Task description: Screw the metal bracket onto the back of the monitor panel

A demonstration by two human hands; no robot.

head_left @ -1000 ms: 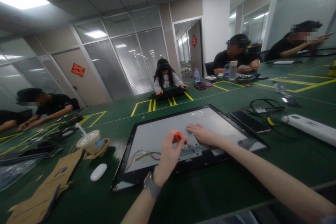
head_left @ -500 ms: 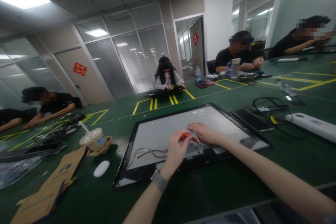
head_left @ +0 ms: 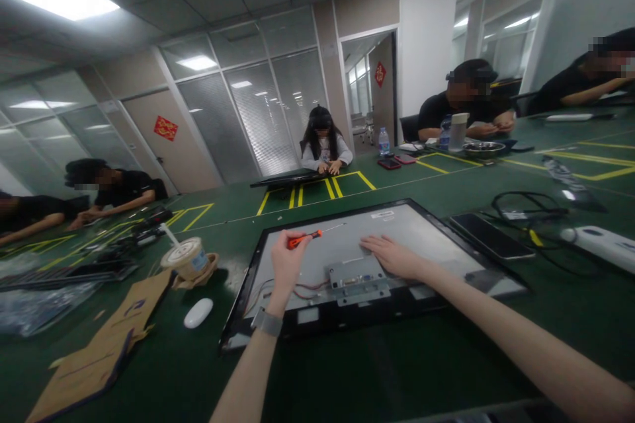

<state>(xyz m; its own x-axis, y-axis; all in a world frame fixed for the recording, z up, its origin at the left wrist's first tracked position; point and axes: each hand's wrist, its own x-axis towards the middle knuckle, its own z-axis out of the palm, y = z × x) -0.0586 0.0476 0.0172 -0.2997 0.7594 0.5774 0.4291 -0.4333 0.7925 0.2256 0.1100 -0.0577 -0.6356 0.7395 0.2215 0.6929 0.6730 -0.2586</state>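
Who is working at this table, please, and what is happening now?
A person holds an orange screwdriver in the left hand, over a flat panel with a black frame. The screwdriver's tip is away from the metal bracket, pointing toward the far side and right. The right hand is spread on the panel, beside the bracket, holding nothing. Wires lie left of the bracket. Across the table, another person sits behind a dark panel.

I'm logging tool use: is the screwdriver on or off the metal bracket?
Off: the left hand holds the screwdriver away from the metal bracket, its shaft visible beyond. Whether its tip touches the panel, I cannot tell.
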